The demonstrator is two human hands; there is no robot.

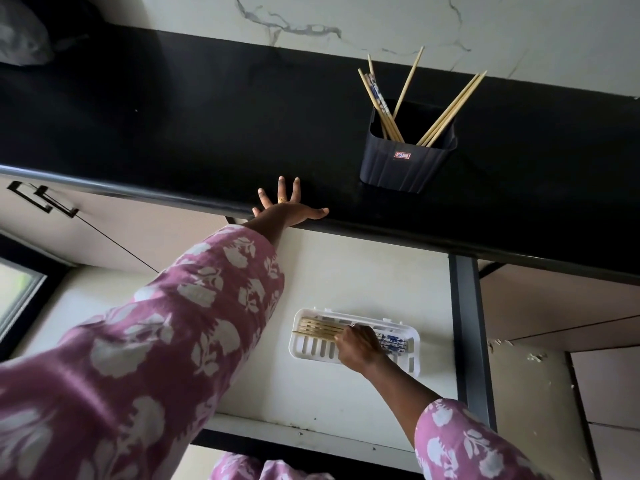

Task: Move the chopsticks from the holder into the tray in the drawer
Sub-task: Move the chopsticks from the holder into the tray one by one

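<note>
Two hands show in my head view, both coming out of pink floral sleeves. My left hand point(289, 207) lies flat on the front edge of the black bench point(173, 133), fingers spread wide, gripping nothing; a gold ring sits on one finger.

My right hand point(358, 346) reaches down into the open drawer point(346, 278) below the bench. Its fingers are curled together over a bundle of chopsticks point(320, 330) that lies lengthwise in the white slotted tray point(313, 348). The fingertips press on the sticks near their middle, but I cannot tell whether they actually pinch them or only rest on top. The plain wooden ends stick out to the left of the hand, and the blue-patterned ends show to its right. The tray sits on the pale drawer floor, toward the right side near the dark drawer wall.

Up on the bench, well apart from the left hand and to its right, stands the dark holder point(408, 157) with a small red label on its front. Several more chopsticks point(450, 110) lean inside it, one group tilted left, another tilted right, and one stick nearly upright between them. A marbled white wall rises behind the bench.
</note>
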